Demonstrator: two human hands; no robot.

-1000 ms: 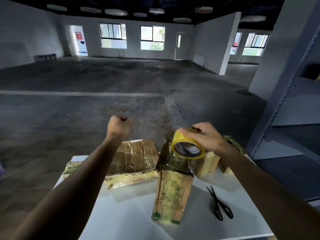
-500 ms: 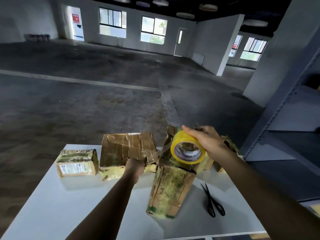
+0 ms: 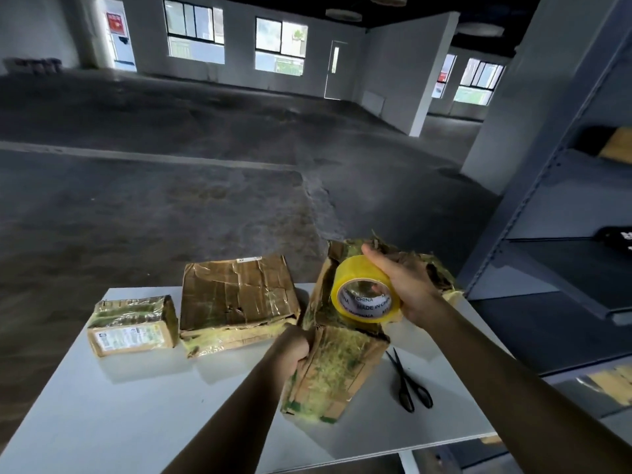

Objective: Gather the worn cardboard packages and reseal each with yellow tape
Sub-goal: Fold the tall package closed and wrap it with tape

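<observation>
Down onto the worktop [image 3: 136, 405] comes the left hand [image 3: 294, 350], its grip closing on the upright package [image 3: 338, 367] to steady it for sealing. Just above, the right hand [image 3: 410, 285] has its grip wrapped round the yellow tape roll [image 3: 355, 271].

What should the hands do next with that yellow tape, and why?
Probably lower the tape roll onto the top of the standing package and start a strip: the left hand grips that package, and the right hand holds the roll just above it.
</observation>
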